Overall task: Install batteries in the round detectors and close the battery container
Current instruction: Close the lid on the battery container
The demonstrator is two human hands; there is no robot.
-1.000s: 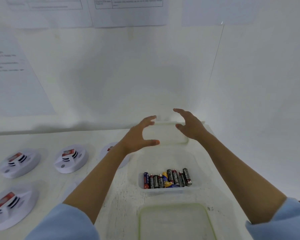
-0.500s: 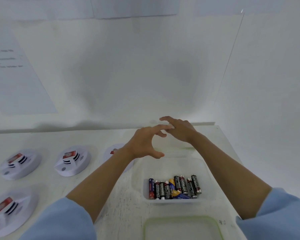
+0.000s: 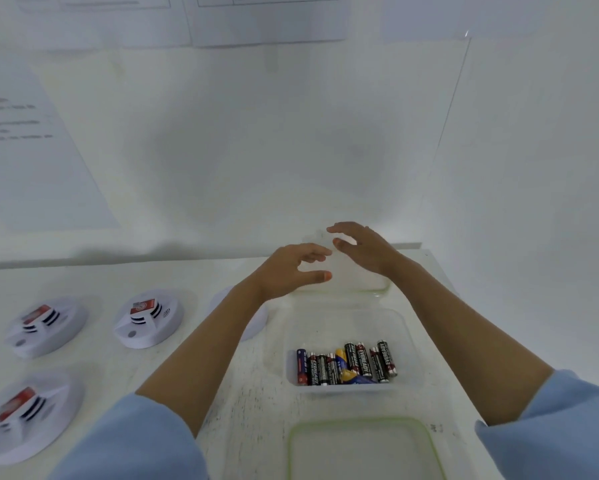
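Hovering at twelve o'clock of the open battery container (image 3: 343, 323), our left hand (image 3: 291, 270) and right hand (image 3: 365, 249) each show a grip apart, fingers loosely curved, holding nothing. Batteries (image 3: 346, 363) lie inside it. Round detectors (image 3: 149, 318) sit at nine o'clock on the tabletop (image 3: 249, 393).

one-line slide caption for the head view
Left hand and right hand reach past the open battery container; detectors lie at left.
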